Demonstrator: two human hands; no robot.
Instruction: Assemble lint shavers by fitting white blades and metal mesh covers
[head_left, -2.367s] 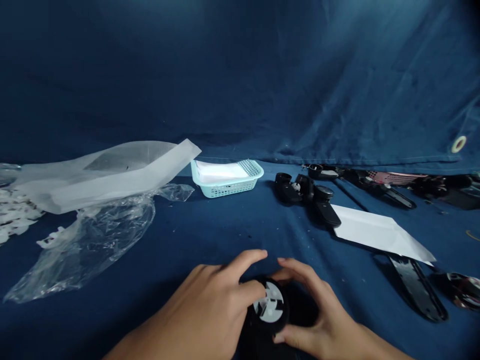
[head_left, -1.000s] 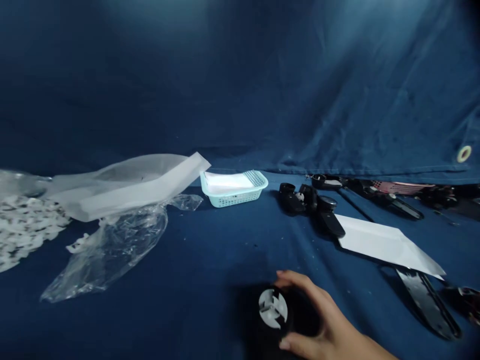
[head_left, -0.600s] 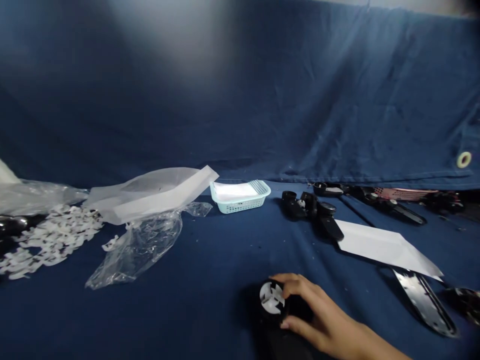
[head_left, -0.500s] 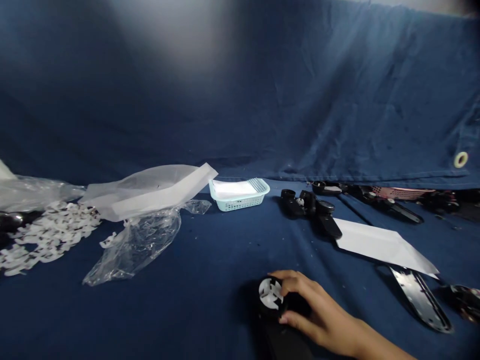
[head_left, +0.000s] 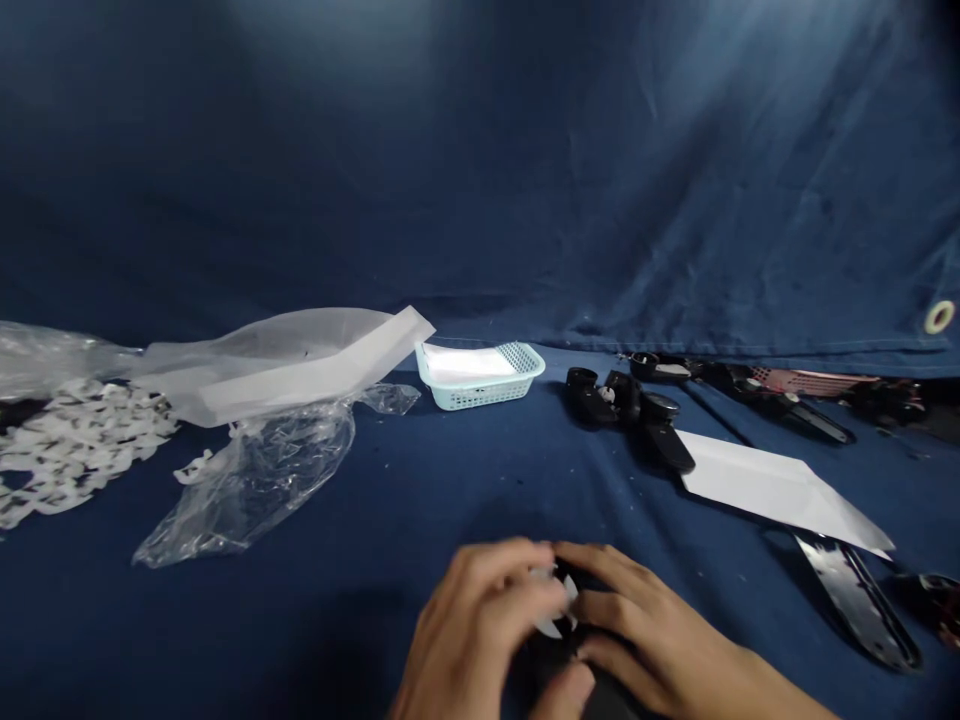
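Both my hands meet at the bottom centre over a black part with a white round insert (head_left: 553,612), which lies on the blue cloth (head_left: 420,500). My left hand (head_left: 480,630) covers the part from the left, its fingers curled over the white insert. From the right, my right hand (head_left: 645,640) grips the same black part, fingers bent round it. Most of the part is hidden under the hands.
A pale green basket (head_left: 480,372) with white sheets stands at the back centre. Clear plastic bags (head_left: 255,420) and a heap of small white pieces (head_left: 67,450) lie left. Black parts (head_left: 630,405), a white paper (head_left: 780,485) and more black pieces (head_left: 855,600) lie right.
My left hand has come back into view and now covers the white insert beside my right hand. The view has dropped slightly and shifted right.
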